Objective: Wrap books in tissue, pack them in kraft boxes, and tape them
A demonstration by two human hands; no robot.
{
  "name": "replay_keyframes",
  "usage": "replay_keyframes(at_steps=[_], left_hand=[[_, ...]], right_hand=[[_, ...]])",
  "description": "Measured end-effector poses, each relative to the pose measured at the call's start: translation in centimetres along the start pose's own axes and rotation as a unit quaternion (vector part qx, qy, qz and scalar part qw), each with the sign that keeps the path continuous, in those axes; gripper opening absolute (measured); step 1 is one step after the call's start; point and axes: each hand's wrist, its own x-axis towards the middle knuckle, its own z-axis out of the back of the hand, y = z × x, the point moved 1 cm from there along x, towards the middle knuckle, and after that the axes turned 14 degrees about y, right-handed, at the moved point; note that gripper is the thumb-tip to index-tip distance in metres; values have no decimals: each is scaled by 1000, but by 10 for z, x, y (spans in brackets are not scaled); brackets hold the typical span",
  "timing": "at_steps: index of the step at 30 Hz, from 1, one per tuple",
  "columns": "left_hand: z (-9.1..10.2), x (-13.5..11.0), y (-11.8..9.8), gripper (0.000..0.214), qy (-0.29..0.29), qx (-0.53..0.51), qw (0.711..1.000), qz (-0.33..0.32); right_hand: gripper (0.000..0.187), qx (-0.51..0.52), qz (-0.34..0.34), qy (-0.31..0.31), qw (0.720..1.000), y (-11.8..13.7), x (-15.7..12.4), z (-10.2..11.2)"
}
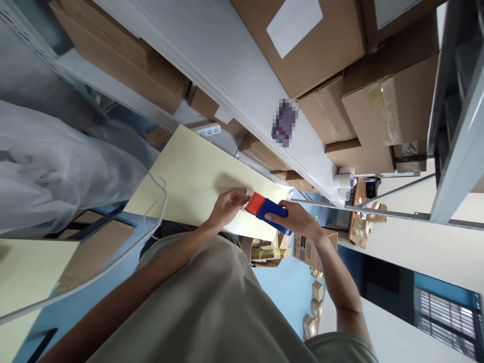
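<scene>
My right hand [291, 217] is wrapped around the blue body of a flat, oblong blue and orange-red object [274, 212], its thumb lying across the top. The orange-red end points left, toward my left hand [230, 204]. My left fingers are curled together right at that end's edge, where a small pale patch shows by the fingertips. What they pinch there is too small to name. Both hands are above a pale yellow table [192, 174] in front of my body.
A grey shelf [234, 65] with cardboard boxes [310, 45] runs along the table's far side. A power strip [207, 130] lies beside the table. A white cable [161, 217] hangs at its left end, near plastic sheeting [64, 166]. Tape rolls [344, 181] stand on the shelf.
</scene>
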Motion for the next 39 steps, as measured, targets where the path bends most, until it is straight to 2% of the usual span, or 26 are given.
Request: replay_keyframes(at_steps=[2,5,7,9,12,15,19,26,31,36,39], left_hand=[[11,9,15,43,-39,-10,999,-2],[38,26,38,39,-134,8,991,14],[52,37,58,40,-128,14,991,38],[58,44,79,42,-110,29,992,55],[54,49,110,40,-103,80,989,69],[49,52,131,37,-110,120,984,74],[42,59,146,35,-123,133,981,69],[30,65,164,29,-157,134,974,93],[26,70,177,23,-140,184,966,114],[27,68,192,31,-152,248,950,112],[36,61,196,47,-145,270,946,107]], right_hand=[[55,3,-2,35,999,-4,-6,15],[59,28,-17,71,997,-9,-15,34],[61,32,-28,75,996,-7,-13,40],[63,27,-38,69,997,0,-4,41],[64,22,-46,74,996,10,16,36],[63,10,-46,72,996,15,30,32],[62,-9,-44,49,998,17,35,31],[60,-24,-45,59,997,25,47,21],[63,-61,-46,47,996,23,64,12],[63,-65,-49,49,995,23,69,8],[60,-65,-52,47,995,24,66,9]])
